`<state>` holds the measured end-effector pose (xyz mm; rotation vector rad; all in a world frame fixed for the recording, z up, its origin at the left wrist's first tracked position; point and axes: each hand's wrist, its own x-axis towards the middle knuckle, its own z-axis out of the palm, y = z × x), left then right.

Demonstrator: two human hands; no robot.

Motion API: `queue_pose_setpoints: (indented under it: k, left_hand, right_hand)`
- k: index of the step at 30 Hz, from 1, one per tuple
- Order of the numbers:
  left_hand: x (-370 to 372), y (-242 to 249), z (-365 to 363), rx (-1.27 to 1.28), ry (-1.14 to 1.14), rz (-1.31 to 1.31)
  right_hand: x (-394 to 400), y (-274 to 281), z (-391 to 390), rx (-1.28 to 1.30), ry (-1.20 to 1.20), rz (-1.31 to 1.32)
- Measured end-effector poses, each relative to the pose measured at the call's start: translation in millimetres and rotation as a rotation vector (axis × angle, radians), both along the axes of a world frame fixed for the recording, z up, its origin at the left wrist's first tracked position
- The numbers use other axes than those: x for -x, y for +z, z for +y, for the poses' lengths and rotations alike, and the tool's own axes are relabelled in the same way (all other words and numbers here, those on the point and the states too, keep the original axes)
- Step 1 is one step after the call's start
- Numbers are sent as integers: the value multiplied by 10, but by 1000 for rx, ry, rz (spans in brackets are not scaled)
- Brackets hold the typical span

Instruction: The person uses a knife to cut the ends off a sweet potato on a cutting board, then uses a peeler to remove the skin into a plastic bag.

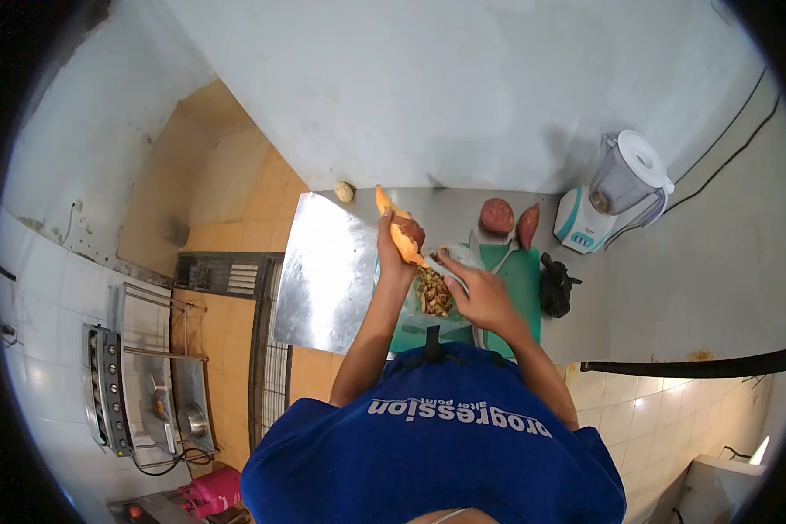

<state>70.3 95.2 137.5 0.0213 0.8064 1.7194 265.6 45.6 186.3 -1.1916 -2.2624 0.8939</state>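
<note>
My left hand (393,253) is wrapped around a partly peeled sweet potato (404,231), with orange flesh bared and reddish skin left on one side. Close to its lower end is my right hand (480,299), fingers bent around something pale and thin that I cannot make out. Below both hands, brown and yellowish peelings (434,295) lie in a clear plastic bag on the green cutting board (524,293). Two reddish unpeeled sweet potatoes, a round one (497,216) and a longer one (528,227), rest behind the board beside a metal spoon or fork (508,250).
At the right of the metal counter (319,279) stands a white and teal blender (624,179). A black plastic bag (557,286) sits beside the board. A small pale round item (344,191) lies by the wall. A stove (109,389) is far left.
</note>
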Motion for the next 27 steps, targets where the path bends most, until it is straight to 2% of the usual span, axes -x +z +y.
queue_pose_setpoints:
  k: [3,4,5,7,8,9,11,13,16,23,24,26,27]
  left_hand:
    - [-150,-16,-77,-78,-100,77]
    - [-228,18,-54,-36,9,-3]
    - [-171,-65,-33,-36,9,-1]
    - [110,-431,68,-222,-63,150]
    - [295,-631,127,-266,-148,65]
    - [234,-501,120,-265,-148,63]
    - [69,-107,63,-81,107,121]
    - [41,-105,39,-89,71,144]
    - [-100,-161,10,-45,-15,164]
    - [-77,43,62,-65,79,157]
    - [-3,-7,81,-91,-8,146]
    - [-70,-151,59,-93,-9,133]
    - [-122,-62,32,-102,-5,123]
  right_hand:
    - [104,37,-9,-24,-12,-25]
    - [128,18,-7,-56,-6,-81]
    - [117,-63,-15,-56,-6,-79]
    - [56,-241,-34,-6,53,-194]
    - [27,-243,-46,-7,53,-195]
    - [2,-246,-66,3,52,-161]
    - [23,-224,-80,20,52,-126]
    - [103,-131,-44,-78,-23,-32]
    - [191,-52,-29,-23,-5,-99]
    - [55,-193,-54,-16,-3,-70]
    - [93,-56,-41,-52,-19,-26]
    - [122,-34,-59,-86,-43,16]
    - [145,-98,-66,-89,-39,-16]
